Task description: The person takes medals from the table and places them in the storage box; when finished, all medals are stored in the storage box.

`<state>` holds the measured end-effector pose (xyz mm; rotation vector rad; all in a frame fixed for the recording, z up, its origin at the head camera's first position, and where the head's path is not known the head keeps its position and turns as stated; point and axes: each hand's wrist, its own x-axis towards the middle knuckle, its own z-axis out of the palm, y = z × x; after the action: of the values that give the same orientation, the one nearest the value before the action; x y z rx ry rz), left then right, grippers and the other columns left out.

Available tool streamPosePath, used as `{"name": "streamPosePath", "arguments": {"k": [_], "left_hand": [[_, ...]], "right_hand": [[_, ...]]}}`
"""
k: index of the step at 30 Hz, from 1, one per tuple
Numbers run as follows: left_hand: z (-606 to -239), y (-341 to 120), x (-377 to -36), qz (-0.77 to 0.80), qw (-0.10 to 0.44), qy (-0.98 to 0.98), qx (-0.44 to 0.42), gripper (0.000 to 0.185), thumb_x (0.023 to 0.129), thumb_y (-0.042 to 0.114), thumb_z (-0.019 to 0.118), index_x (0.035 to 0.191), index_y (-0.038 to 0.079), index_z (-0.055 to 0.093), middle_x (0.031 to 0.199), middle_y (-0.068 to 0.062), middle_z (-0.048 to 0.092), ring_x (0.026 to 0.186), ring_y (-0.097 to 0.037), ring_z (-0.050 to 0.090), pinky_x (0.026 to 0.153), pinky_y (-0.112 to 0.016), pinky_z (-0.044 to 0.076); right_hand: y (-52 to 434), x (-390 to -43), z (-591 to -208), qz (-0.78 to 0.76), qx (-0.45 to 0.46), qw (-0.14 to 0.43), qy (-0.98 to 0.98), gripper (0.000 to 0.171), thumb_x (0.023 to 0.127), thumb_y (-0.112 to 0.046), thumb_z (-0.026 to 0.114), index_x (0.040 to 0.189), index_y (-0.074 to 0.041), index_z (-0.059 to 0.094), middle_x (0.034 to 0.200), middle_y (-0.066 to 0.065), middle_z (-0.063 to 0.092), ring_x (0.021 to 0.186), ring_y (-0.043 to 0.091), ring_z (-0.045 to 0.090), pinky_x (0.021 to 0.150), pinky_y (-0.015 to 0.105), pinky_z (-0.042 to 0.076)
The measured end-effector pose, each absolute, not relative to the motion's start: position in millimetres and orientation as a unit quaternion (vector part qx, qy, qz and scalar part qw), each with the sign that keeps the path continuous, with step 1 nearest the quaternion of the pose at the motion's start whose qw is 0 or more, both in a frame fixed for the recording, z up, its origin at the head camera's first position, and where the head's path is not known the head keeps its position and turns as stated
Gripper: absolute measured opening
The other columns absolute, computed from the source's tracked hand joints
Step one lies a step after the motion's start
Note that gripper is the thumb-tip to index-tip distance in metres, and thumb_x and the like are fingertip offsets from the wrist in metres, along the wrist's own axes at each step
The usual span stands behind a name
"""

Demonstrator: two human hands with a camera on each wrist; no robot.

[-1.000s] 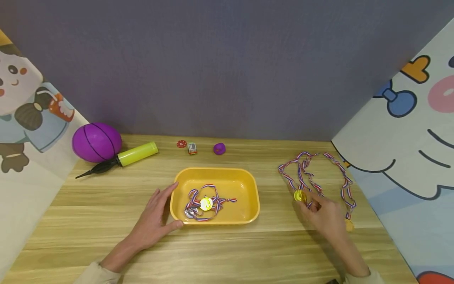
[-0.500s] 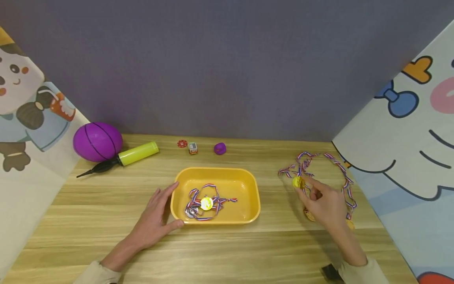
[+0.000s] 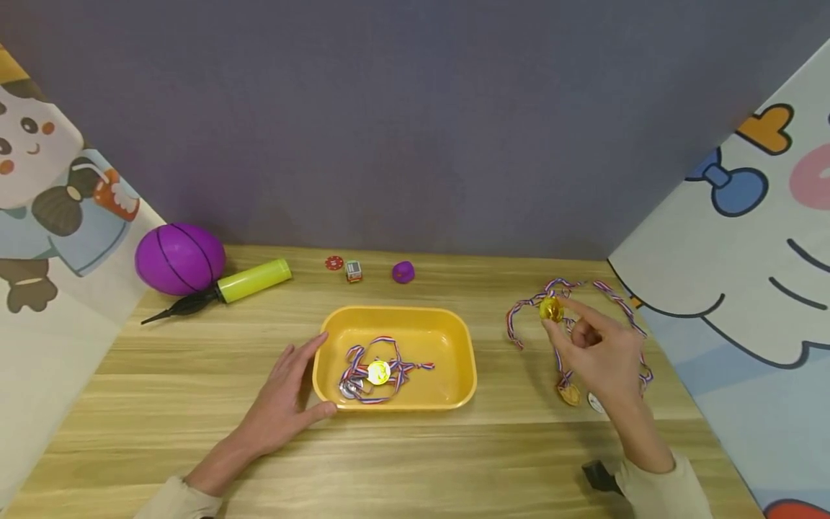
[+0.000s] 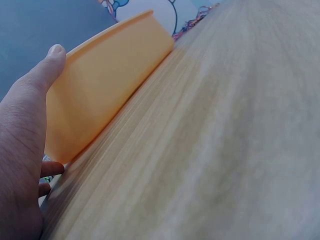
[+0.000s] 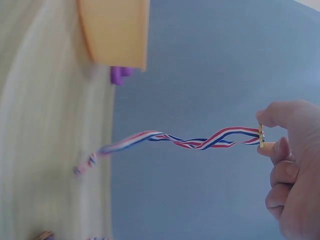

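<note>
My right hand (image 3: 599, 353) pinches a shiny gold medal (image 3: 551, 310) by its edge, between thumb and index finger. In the right wrist view its red, white and blue ribbon (image 5: 205, 142) hangs down toward the tabletop. A yellow tray (image 3: 447, 386) stands in the middle of the table. Spread along the tray's left end, my left hand (image 3: 275, 404) touches the rim with its thumb and a fingertip. Inside lie a bright gold medal (image 3: 379, 373), a silver medal (image 3: 351, 388) and their tangled ribbons.
Right of the tray lie more ribbons (image 3: 560, 360), a gold medal (image 3: 569, 394) and a silver one (image 3: 595, 402), partly hidden. Along the back are a purple ball (image 3: 180, 259), yellow pump (image 3: 253, 281), red chip (image 3: 333, 263), small box (image 3: 353, 272) and purple object (image 3: 403, 272).
My right hand has lifted the gold medal up from the ribbon pile, its ribbon trailing below. Medals on the table have come into sight beneath. The left hand and tray have stayed put.
</note>
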<state>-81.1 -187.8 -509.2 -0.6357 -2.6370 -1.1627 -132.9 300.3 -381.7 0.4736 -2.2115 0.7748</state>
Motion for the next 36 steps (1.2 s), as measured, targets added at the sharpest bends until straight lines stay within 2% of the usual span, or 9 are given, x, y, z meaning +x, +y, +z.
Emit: {"name": "streamPosePath", "arguments": {"k": [3, 5, 8, 12, 16, 22, 29, 36], "left_hand": [[-509, -188, -80, -0.393, 0.094, -0.890, -0.212, 0.110, 0.096, 0.078, 0.069, 0.179, 0.024, 0.022, 0.175, -0.017, 0.042, 0.156, -0.050, 0.043, 0.140, -0.055, 0.007], [-508, -188, -80, -0.392, 0.095, -0.890, -0.212, 0.110, 0.096, 0.077, 0.070, 0.178, 0.023, 0.022, 0.174, -0.017, 0.043, 0.156, -0.050, 0.043, 0.140, -0.055, 0.007], [-508, -188, -80, -0.393, 0.095, -0.889, -0.213, 0.110, 0.096, 0.077, 0.071, 0.178, 0.023, 0.023, 0.174, -0.018, 0.043, 0.156, -0.050, 0.043, 0.140, -0.055, 0.007], [-508, -188, -81, -0.392, 0.096, -0.890, -0.215, 0.110, 0.096, 0.075, 0.072, 0.178, 0.023, 0.023, 0.174, -0.018, 0.043, 0.155, -0.049, 0.044, 0.140, -0.054, 0.007], [-509, -188, -81, -0.391, 0.096, -0.890, -0.215, 0.110, 0.096, 0.075, 0.073, 0.178, 0.023, 0.023, 0.174, -0.017, 0.044, 0.155, -0.049, 0.044, 0.140, -0.053, 0.007], [-510, -188, -81, -0.393, 0.094, -0.889, -0.214, 0.109, 0.096, 0.074, 0.073, 0.178, 0.024, 0.023, 0.174, -0.016, 0.043, 0.156, -0.048, 0.043, 0.140, -0.053, 0.006], [-509, -188, -81, -0.392, 0.096, -0.889, -0.214, 0.109, 0.096, 0.076, 0.071, 0.178, 0.023, 0.023, 0.175, -0.016, 0.043, 0.156, -0.049, 0.043, 0.140, -0.054, 0.006], [-510, -188, -82, -0.394, 0.099, -0.887, -0.219, 0.109, 0.096, 0.077, 0.070, 0.178, 0.023, 0.023, 0.174, -0.015, 0.043, 0.156, -0.047, 0.043, 0.141, -0.048, 0.005]], "right_hand": [[295, -134, -376, 0.327, 0.192, 0.373, -0.847, 0.040, 0.072, 0.002, 0.092, 0.111, 0.006, 0.085, 0.054, -0.002, 0.052, 0.049, -0.005, 0.034, 0.050, 0.012, 0.028], [292, -134, -372, 0.345, 0.199, 0.373, -0.838, 0.038, 0.074, 0.003, 0.092, 0.110, 0.008, 0.084, 0.054, 0.000, 0.052, 0.049, -0.004, 0.034, 0.050, 0.011, 0.028], [287, -133, -367, 0.365, 0.209, 0.375, -0.826, 0.036, 0.088, -0.019, 0.091, 0.109, 0.010, 0.083, 0.054, 0.000, 0.051, 0.050, -0.004, 0.033, 0.050, 0.010, 0.027], [281, -133, -359, 0.381, 0.236, 0.387, -0.806, 0.060, 0.098, -0.048, 0.082, 0.109, 0.011, 0.083, 0.054, 0.000, 0.049, 0.050, -0.003, 0.032, 0.051, 0.009, 0.026], [271, -134, -350, 0.389, 0.263, 0.402, -0.786, 0.060, 0.098, -0.047, 0.083, 0.108, 0.012, 0.082, 0.054, 0.002, 0.048, 0.049, 0.000, 0.033, 0.050, 0.012, 0.027], [256, -133, -339, 0.416, 0.285, 0.394, -0.768, 0.061, 0.099, -0.047, 0.083, 0.109, 0.014, 0.081, 0.055, 0.002, 0.046, 0.049, 0.003, 0.033, 0.049, 0.015, 0.027], [234, -130, -332, 0.465, 0.297, 0.388, -0.738, 0.051, 0.096, -0.035, 0.088, 0.108, 0.014, 0.081, 0.054, 0.003, 0.047, 0.048, 0.005, 0.034, 0.043, 0.018, 0.026], [211, -126, -329, 0.464, 0.318, 0.379, -0.735, 0.054, 0.100, -0.042, 0.084, 0.110, 0.011, 0.081, 0.056, 0.001, 0.048, 0.047, 0.006, 0.032, 0.044, 0.014, 0.023]]}}
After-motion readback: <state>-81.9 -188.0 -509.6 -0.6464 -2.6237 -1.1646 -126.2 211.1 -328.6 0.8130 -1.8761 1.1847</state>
